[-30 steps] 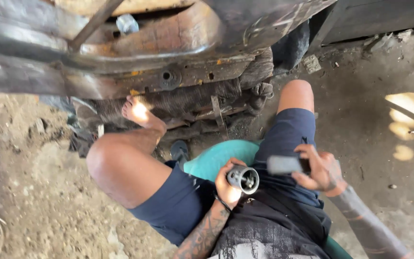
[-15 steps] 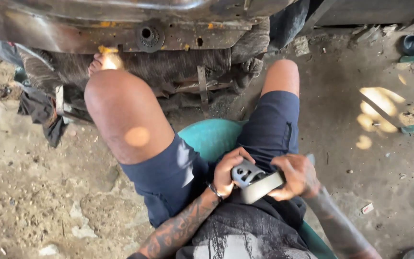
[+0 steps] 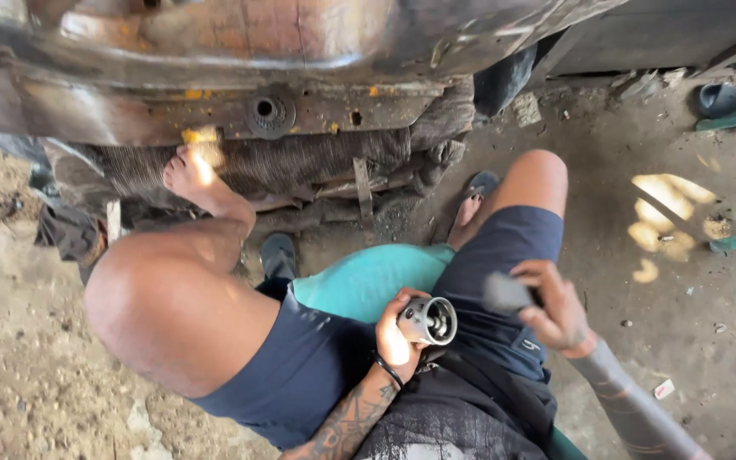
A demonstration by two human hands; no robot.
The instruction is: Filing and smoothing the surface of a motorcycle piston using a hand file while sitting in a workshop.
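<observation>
Short metal cylinder [image 3: 430,320], open end facing up, gripped in left hand [image 3: 398,334] over lap, fingers wrapped round its side. Just to the right, small grey pad or cloth [image 3: 507,292], blurred, pinched in right hand [image 3: 555,308] above thigh; the two apart, not touching. Below: dark shorts [image 3: 308,366], teal seat [image 3: 368,279]. Farther out, bare foot [image 3: 187,175] pressed vs rusty metal frame [image 3: 317,106]; dirt floor [image 3: 19,366] w/ debris around.

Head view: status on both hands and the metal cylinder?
Left hand gripping metal cylinder, open end facing right. Right hand holds blurred grey piece, apart from cylinder. Nothing between them.
</observation>
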